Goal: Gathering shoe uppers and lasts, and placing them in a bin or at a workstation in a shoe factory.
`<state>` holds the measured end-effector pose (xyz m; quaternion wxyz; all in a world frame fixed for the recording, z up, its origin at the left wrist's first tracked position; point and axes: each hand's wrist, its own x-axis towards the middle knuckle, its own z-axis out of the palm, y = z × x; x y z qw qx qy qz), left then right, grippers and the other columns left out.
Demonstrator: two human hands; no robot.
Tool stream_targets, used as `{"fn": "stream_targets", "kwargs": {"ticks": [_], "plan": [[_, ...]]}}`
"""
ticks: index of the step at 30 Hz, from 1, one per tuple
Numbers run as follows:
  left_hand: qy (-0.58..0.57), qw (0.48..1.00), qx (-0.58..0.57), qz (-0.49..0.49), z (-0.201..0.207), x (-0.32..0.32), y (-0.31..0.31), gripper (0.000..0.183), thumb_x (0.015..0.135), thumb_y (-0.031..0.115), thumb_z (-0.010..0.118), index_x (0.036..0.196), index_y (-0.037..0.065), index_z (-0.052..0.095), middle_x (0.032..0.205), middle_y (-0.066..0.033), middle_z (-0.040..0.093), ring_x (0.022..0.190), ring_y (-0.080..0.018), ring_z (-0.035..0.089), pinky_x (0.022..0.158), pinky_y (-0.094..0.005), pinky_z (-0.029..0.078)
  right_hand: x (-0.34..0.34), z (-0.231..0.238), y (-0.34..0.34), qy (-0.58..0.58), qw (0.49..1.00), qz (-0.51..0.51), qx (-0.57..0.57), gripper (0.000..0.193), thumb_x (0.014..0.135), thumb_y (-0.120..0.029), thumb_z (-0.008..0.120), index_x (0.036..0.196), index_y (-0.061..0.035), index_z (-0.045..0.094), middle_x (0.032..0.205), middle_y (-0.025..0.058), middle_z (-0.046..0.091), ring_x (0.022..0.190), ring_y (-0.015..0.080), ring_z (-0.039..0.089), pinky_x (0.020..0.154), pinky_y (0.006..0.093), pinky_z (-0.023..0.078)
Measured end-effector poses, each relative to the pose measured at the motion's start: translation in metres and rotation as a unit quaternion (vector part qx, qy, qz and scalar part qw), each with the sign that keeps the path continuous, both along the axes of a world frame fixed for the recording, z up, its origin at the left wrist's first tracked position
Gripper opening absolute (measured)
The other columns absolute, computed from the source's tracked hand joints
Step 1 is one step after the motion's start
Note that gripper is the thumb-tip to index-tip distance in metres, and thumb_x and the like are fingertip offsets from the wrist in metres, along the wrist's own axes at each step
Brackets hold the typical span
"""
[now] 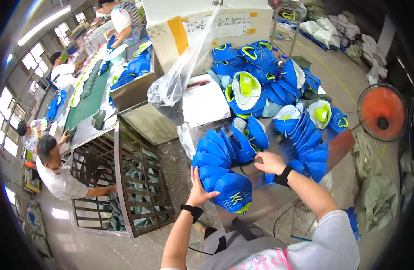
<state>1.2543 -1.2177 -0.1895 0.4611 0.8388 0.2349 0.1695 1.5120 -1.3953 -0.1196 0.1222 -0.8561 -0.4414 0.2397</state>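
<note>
Nested blue shoe uppers (214, 153) form a curved row on the table in front of me. My left hand (200, 191) cups the near left end of this row, thumb and fingers spread round its side. The nearest upper (234, 191) has a yellow-green mark and a pale mesh pattern. At the row's far right end, my right hand (271, 163) has its fingers curled against the edge of a blue upper (252, 135) with yellow-green lining; its fingertips are partly hidden. A second nested row of blue uppers (306, 139) lies just right of that hand.
More uppers (245, 94) are heaped at the table's back, beside white paper (204, 103) and a plastic bag (168, 92). Left stands a metal crate (121, 180) of dark green pieces; people work along a green conveyor (87, 101). An orange funnel-shaped bin (382, 105) stands right.
</note>
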Motion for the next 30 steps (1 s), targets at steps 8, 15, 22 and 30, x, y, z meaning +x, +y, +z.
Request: {"fn": "stream_targets", "kwargs": {"ticks": [8, 15, 22, 30], "plan": [[-0.032, 0.995, -0.077, -0.053, 0.004, 0.008, 0.044, 0.131, 0.044, 0.049, 0.081, 0.135, 0.003, -0.002, 0.138, -0.0245, -0.002, 0.128, -0.0385, 0.014, 0.101, -0.0439, 0.025, -0.059, -0.02, -0.082, -0.245, 0.891, 0.356, -0.142, 0.013, 0.072, -0.016, 0.051, 0.084, -0.0148, 0.057, 0.084, 0.0014, 0.055, 0.096, 0.0159, 0.047, 0.072, 0.0338, 0.04], [-0.041, 0.994, -0.06, -0.081, -0.011, 0.002, 0.051, 0.132, 0.044, 0.05, 0.081, 0.135, 0.003, -0.003, 0.137, -0.027, -0.004, 0.127, -0.0421, 0.012, 0.101, -0.0459, 0.025, -0.09, 0.002, -0.078, -0.033, 0.993, 0.062, -0.093, 0.024, 0.076, -0.021, 0.055, 0.096, -0.0079, 0.058, 0.095, 0.0107, 0.057, 0.088, 0.0286, 0.056, 0.073, 0.0384, 0.045], [-0.058, 0.99, -0.08, -0.101, -0.011, 0.014, 0.046, 0.13, 0.044, 0.047, 0.082, 0.136, 0.004, 0.0, 0.138, -0.0257, -0.004, 0.129, -0.0399, 0.011, 0.101, -0.0449, 0.025, -0.013, -0.009, 0.059, -0.124, 0.962, -0.215, 0.111, 0.073, 0.061, -0.037, 0.072, 0.126, -0.0206, 0.041, 0.136, 0.0274, 0.012, 0.121, 0.0486, 0.018, 0.099, 0.0471, 0.027], [-0.148, 0.918, -0.359, -0.083, -0.043, -0.001, 0.065, 0.129, 0.045, 0.032, 0.085, 0.136, 0.004, -0.003, 0.135, -0.0226, 0.015, 0.127, -0.0313, 0.017, 0.103, -0.0406, 0.02, -0.064, -0.036, 0.107, -0.019, 0.981, -0.156, 0.113, 0.038, 0.065, -0.025, 0.067, 0.101, -0.0128, 0.062, 0.118, 0.0316, 0.037, 0.104, 0.0435, 0.041, 0.093, 0.0434, 0.034]]}}
